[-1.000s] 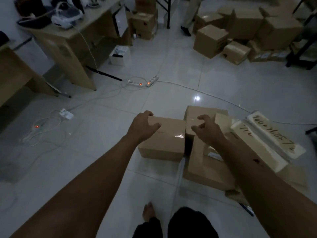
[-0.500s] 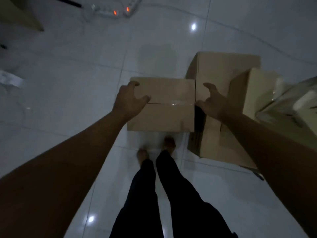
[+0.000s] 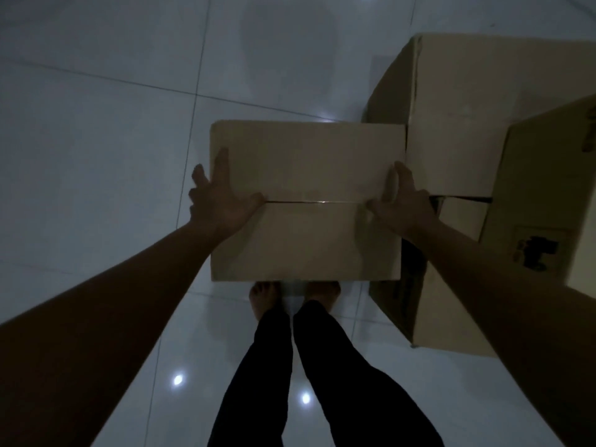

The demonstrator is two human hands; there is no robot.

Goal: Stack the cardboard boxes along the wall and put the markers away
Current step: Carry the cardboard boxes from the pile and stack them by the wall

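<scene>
Dim room, glossy white tile floor. Small box sits by the bare feet, against a bigger box. Left hand and right hand clamp its opposite sides, thumbs on top, likely for a level lift.

Tiled floor under 2 boxes

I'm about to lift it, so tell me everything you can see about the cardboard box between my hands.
The cardboard box is plain brown, rectangular and closed, its two top flaps meeting at a taped centre seam. It sits level, top towards the camera, just ahead of the bare feet. The left hand grips its left edge and the right hand its right edge, thumbs on top. A bigger box stands against its right side. Whether it is off the floor cannot be told.
</scene>
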